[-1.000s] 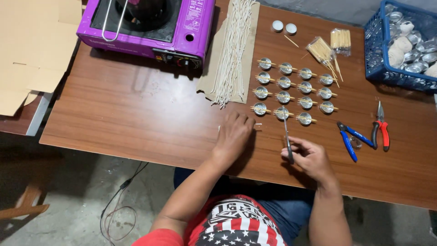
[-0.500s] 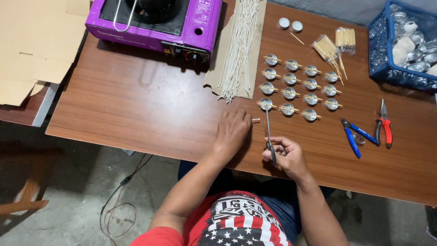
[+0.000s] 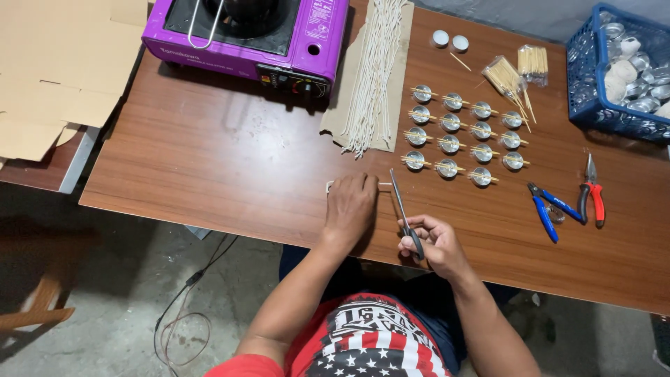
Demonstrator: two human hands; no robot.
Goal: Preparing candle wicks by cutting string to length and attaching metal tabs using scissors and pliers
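White, short wick piece [image 3: 329, 186] pinned flat to brown wooden surface [image 3: 209, 160] under left hand [image 3: 352, 204]; slim metal scissors [image 3: 403, 209] gripped by right hand [image 3: 431, 241], blades parted. Risked nicking fingertips, being so near.

Scissors [image 3: 403, 213] swung left — tip now beside the left hand [image 3: 351, 206]

Left hand [image 3: 351, 204] lies palm-down, fingers curled, near the tabletop's front edge, forearm bare and extended. Right hand [image 3: 431, 244] is beside it, closed in a fist-like grip, wrist bent, forearm angled inward.
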